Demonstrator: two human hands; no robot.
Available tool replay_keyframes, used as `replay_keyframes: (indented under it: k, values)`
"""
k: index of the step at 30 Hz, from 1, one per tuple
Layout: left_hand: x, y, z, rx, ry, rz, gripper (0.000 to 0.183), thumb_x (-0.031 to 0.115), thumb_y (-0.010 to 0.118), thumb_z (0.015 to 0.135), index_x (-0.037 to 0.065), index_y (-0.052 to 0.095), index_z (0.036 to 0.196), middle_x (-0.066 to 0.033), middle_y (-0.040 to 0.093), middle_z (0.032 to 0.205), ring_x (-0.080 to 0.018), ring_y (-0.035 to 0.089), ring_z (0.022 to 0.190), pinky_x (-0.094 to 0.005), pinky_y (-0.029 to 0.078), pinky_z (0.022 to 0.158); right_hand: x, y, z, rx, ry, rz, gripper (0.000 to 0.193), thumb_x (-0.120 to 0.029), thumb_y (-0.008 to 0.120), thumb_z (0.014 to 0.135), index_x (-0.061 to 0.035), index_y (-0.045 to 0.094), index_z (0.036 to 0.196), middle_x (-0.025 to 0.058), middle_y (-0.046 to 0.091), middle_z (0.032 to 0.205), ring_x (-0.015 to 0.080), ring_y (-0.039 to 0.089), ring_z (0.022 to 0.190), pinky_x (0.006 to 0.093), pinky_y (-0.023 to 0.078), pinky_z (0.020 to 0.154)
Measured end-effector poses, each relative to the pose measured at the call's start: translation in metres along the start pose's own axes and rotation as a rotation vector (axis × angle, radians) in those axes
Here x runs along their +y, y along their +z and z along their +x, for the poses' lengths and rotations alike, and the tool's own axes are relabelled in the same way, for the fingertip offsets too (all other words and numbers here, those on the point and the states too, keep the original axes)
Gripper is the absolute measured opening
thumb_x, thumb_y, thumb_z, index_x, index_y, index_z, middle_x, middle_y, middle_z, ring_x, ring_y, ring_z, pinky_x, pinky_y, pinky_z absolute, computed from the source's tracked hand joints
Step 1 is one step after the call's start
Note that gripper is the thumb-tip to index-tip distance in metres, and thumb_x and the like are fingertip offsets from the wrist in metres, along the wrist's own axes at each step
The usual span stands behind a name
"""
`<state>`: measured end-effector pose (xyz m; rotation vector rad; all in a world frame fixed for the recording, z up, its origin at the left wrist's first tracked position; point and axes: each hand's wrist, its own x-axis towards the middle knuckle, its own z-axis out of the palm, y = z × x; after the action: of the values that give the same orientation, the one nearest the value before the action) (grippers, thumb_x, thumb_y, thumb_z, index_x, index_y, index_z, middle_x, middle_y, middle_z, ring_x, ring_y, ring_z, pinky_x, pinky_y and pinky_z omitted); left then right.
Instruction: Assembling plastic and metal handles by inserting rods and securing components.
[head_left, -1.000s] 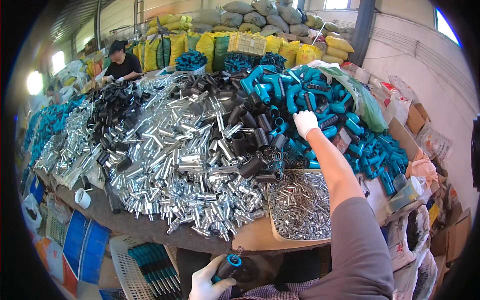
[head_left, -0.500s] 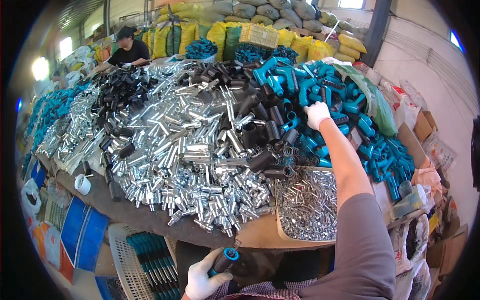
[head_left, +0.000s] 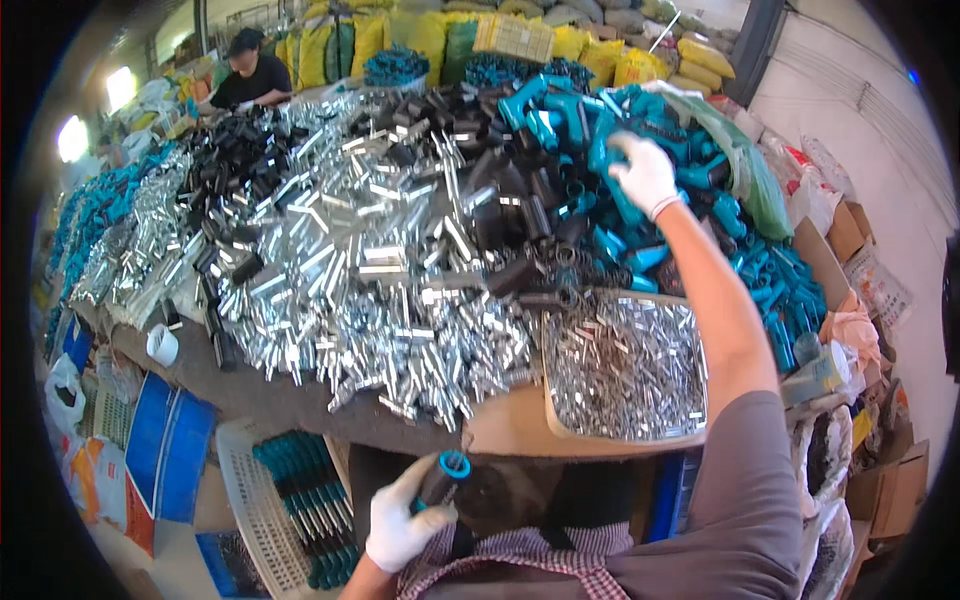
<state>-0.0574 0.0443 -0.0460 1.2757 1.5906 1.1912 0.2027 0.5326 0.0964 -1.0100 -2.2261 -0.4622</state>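
Observation:
My left hand (head_left: pixel 397 525), white-gloved, is wrapped round a black cylindrical handle (head_left: pixel 440 482) with a teal ring at its upper end, held low in front of the table. Over the far right heap, my right hand (head_left: pixel 647 175), also gloved, has its fingers curled on a long teal plastic tool housing (head_left: pixel 618 185). That part is smeared by motion, and the fingers partly hide it. More teal housings (head_left: pixel 545 105) lie piled around it. Between my hands stands a shallow tray (head_left: pixel 625 436) of small shiny metal pieces.
Silver metal fittings (head_left: pixel 400 330) cover the table's middle, with black tubes (head_left: pixel 510 215) and springs (head_left: pixel 570 258) beside them. A white crate (head_left: pixel 240 480) of assembled teal-and-black tools stands below left. Across the table a person (head_left: pixel 250 75) works. Cardboard boxes (head_left: pixel 900 480) stand right.
My right hand has lifted slightly away from me, with a teal housing now at its fingers. My left hand keeps the black handle, slightly higher and further left. The view has shifted a little.

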Motion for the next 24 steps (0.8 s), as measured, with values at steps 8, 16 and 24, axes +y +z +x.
replay_keyframes:
  k: [8,16,24]
  values:
    - [0.013,0.004,-0.01,-0.061,0.04,-0.084,0.088,0.058,0.077,0.075,-0.002,0.054,0.135,-0.0158,0.071,0.107,-0.0195,0.069,0.098,-0.0316,0.052,0.088,-0.162,-0.182,-0.119,0.025,0.27,1.003,0.042,-0.012,0.048,0.085,0.0019,0.059,0.123,0.0079,0.065,0.107,0.0176,0.061,0.092,0.0301,0.049,0.086]
    - [0.024,0.017,-0.044,-0.082,0.062,-0.086,0.11,0.076,0.074,0.066,-0.007,0.051,0.135,-0.0016,0.061,0.079,-0.0058,0.054,0.062,-0.0219,0.045,0.055,-0.298,-0.157,-0.365,-0.728,0.996,1.958,0.079,-0.05,0.07,0.087,0.0018,0.045,0.142,0.0157,0.06,0.129,0.0203,0.058,0.115,0.0311,0.045,0.099]
    - [0.035,0.006,-0.07,-0.12,0.031,0.056,0.087,0.053,0.082,0.072,-0.001,0.055,0.135,-0.0139,0.071,0.108,-0.0185,0.068,0.099,-0.0313,0.051,0.089,-0.303,-0.186,-0.377,-0.952,0.674,1.738,0.09,-0.048,0.076,0.081,0.0033,0.041,0.146,0.0188,0.058,0.133,0.0246,0.057,0.12,0.0368,0.042,0.105]
